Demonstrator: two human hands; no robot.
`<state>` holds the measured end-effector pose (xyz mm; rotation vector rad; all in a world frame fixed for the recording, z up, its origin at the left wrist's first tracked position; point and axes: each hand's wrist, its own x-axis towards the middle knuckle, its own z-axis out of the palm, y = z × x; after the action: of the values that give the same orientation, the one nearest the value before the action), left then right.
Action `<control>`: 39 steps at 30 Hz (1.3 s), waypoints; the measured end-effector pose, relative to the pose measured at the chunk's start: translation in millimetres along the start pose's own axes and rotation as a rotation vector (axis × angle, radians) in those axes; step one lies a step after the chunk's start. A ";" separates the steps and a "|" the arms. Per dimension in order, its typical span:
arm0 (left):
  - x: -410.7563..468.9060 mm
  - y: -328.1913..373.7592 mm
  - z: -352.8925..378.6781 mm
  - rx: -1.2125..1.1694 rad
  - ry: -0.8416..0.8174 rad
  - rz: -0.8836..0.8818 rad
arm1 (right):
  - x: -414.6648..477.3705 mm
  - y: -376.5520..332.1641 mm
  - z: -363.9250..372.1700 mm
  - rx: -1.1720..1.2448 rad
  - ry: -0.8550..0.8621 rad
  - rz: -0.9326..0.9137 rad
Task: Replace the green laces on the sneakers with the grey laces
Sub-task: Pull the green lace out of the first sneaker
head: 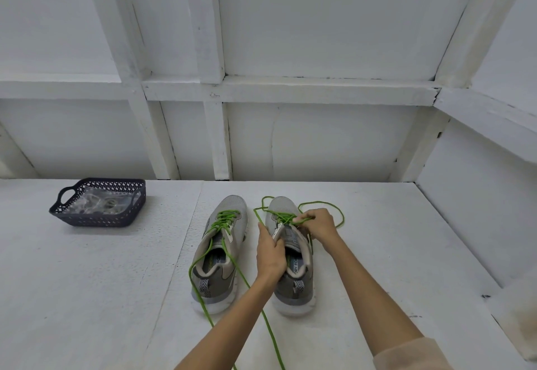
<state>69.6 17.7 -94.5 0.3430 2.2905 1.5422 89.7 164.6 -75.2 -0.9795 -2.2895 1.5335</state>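
Observation:
Two grey sneakers stand side by side on the white table, toes pointing away from me. The left sneaker (pixel 220 250) is laced in green, its untied ends trailing toward me. On the right sneaker (pixel 292 279), the green lace (pixel 334 206) is partly pulled out and loops loosely past the toe. My left hand (pixel 270 253) grips that shoe's tongue and left side. My right hand (pixel 318 225) pinches the green lace at the upper eyelets. The grey laces (pixel 101 202) lie in clear plastic inside a dark basket.
The dark perforated basket (pixel 87 218) with handles sits at the far left of the white table (pixel 87 297). White panelled walls close off the back and the right side.

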 end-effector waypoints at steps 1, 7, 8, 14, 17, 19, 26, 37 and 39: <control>-0.8 0.6 -0.3 0.000 -0.002 0.001 | 1.4 0.9 0.7 -0.013 0.043 -0.016; -1.8 2.0 -1.3 -0.012 -0.002 0.007 | 3.6 -4.8 -2.8 0.387 0.443 0.017; -1.5 1.6 -1.5 -0.010 -0.001 0.008 | 3.0 -4.6 -2.6 0.379 0.343 0.051; -1.8 1.8 -0.8 -0.006 -0.006 0.012 | -1.5 7.5 3.4 0.299 -0.007 0.133; -1.7 1.8 -1.7 -0.006 -0.005 0.015 | -0.1 7.2 6.7 0.227 0.042 0.045; -1.8 2.0 -1.9 -0.003 -0.007 0.016 | 3.8 4.5 8.2 0.278 0.217 0.006; -0.9 1.8 -1.0 0.010 -0.006 0.010 | 2.0 7.5 7.8 0.275 0.023 0.142; -0.8 -0.1 -1.4 0.015 -0.013 0.010 | 7.3 4.5 10.0 0.344 0.331 0.052; -0.1 -0.6 -0.8 0.027 -0.011 0.016 | 2.1 8.7 10.3 0.211 0.145 0.077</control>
<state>69.4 16.7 -94.7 0.3772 2.3075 1.5142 86.3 160.3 -87.7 -1.0920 -1.9683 1.6362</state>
